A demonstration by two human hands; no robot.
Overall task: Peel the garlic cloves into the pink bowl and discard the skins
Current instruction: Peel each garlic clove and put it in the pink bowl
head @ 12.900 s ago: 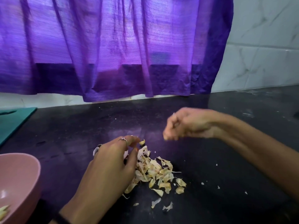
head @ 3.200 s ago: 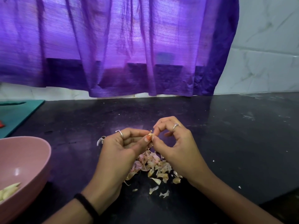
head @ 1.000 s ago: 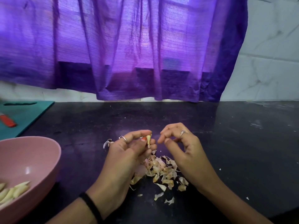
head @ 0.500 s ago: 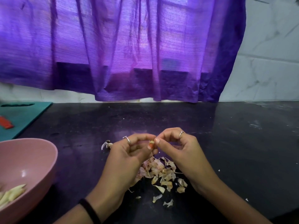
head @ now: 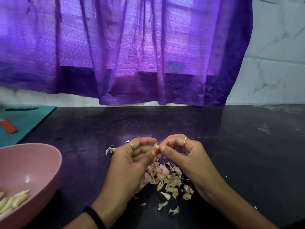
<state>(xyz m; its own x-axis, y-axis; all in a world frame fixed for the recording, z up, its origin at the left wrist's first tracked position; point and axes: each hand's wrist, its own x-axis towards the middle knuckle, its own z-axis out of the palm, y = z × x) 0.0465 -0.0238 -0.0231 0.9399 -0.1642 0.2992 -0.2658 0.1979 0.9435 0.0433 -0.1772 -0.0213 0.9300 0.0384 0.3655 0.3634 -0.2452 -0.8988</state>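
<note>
Midway through the job, by the look of it: the pink bowl [head: 41, 156] sat at the near left edge of the worktop [head: 239, 146], and a cluster of pale, bare peeled cloves [head: 14, 199] lay at its bottom left. That was the done part. Nothing else showed inside the bowl, though its lower portion ran out of frame.

The clove in play, a small garlic clove [head: 156, 147], was held up between the two hands above the worktop, well to the right of the bowl. The left hand [head: 132, 161] had its fingers curled round it, thumb tip pressed against it; the right hand [head: 183, 154] pinched at the clove's top with thumb and forefinger, the other fingers tucked in (a scrap of papery skin seemed to stick up there, hard to be sure at that size). So this one read as partly stripped, not yet ready to drop.

Directly below the hands lay the heap of skins [head: 166, 179], loose on the worktop with a few flakes scattered toward the near edge. None had been discarded, so that step remained entirely. A whitish bit [head: 109, 150] lay just beyond the left hand's knuckles; whether it was skin or an unpeeled clove, I could not tell.
</note>
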